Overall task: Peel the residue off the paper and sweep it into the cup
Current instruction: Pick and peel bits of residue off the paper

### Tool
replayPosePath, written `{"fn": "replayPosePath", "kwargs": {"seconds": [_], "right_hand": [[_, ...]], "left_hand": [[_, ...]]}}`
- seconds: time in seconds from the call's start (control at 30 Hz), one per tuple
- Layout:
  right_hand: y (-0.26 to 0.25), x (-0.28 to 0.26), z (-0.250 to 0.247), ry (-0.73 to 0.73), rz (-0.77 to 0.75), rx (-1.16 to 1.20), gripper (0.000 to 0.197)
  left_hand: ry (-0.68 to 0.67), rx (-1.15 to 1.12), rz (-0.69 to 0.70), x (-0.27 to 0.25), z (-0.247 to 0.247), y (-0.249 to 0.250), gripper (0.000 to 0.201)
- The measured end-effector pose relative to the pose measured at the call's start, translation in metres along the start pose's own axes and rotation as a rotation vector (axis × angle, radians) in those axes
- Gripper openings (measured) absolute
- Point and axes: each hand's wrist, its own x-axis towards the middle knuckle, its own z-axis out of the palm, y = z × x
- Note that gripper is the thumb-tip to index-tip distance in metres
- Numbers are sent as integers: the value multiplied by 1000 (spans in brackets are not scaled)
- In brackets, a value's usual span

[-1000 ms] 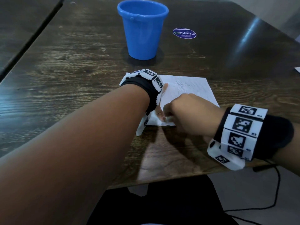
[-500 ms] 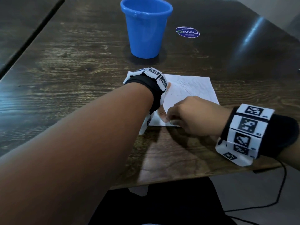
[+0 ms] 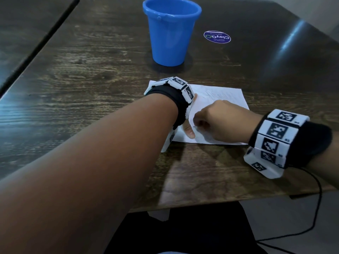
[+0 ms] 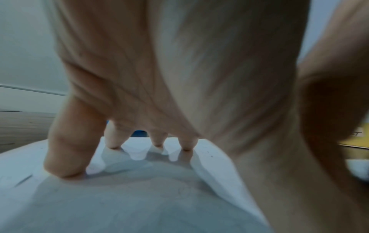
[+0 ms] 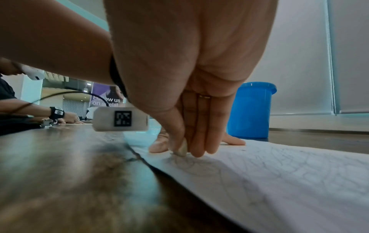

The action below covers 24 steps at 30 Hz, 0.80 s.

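A white paper (image 3: pixel 227 96) is lying flat on a dark wooden table (image 3: pixel 91 74). It is sitting near the front edge of the table. Thin grey pencil scribbles (image 5: pixel 279 159) are showing on the paper.

The left hand (image 4: pixel 159 78) is pressing down on the left part of the paper. Its fingers (image 4: pixel 66 151) are spreading wide and straight, and the tips are touching the sheet. It is not holding anything, only keeping the paper flat.

The right hand (image 3: pixel 220 123) is sitting on the near part of the paper, just beside the left thumb. Its fingers (image 5: pixel 199 141) are bunching close together and pointing down. They are pinching a small pale piece (image 5: pixel 182 149) against the paper, right on the scribbles. I cannot tell if this small piece is an eraser or a bit of residue.

A blue cup (image 3: pixel 171 32) is standing upright on the table behind the paper, well apart from both hands. I cannot tell if anything is inside it. A round purple sticker (image 3: pixel 217 37) is lying flat on the table just to the right of the cup.

Both wrists are wearing black bands with white blocks (image 3: pixel 277 142) that have black square patterns. A black cable (image 3: pixel 315 213) is hanging down from the right wrist, past the table edge.

In the right wrist view, another person's arm (image 5: pixel 40 110) is resting on a table far away.
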Motion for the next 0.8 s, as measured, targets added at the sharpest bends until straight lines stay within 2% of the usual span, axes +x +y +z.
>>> {"fn": "replayPosePath", "kwargs": {"seconds": [0.1, 0.2, 0.27, 0.37, 0.43, 0.5, 0.6, 0.7, 0.73, 0.8], "right_hand": [[-1, -8, -4, -51, -47, 50, 16], [5, -1, -3, -18, -45, -3, 19], [11, 9, -1, 34, 9, -42, 16], [21, 24, -7, 87, 123, -42, 10], [22, 29, -11, 85, 153, -29, 5], [17, 28, -9, 86, 106, -15, 13], [5, 15, -6, 46, 11, 36, 14], [-3, 5, -4, -5, -55, 57, 16], [-3, 5, -5, -2, -52, 46, 16], [0, 11, -6, 16, -10, 10, 16]], "left_hand": [[-39, 7, -29, -9, -7, 3, 121], [-7, 7, -40, -11, -7, 4, 121], [19, -6, -40, -13, -7, 2, 121], [65, -15, 7, -20, -3, 0, 133], [118, -51, -5, -25, -2, -2, 110], [103, -39, 5, -28, -4, -2, 102], [17, 45, 15, -34, -15, 4, 110], [-30, 36, -45, -33, -17, 7, 104], [-30, 27, -42, -33, -17, 7, 112], [-49, 28, 8, -41, -20, 8, 148]]}}
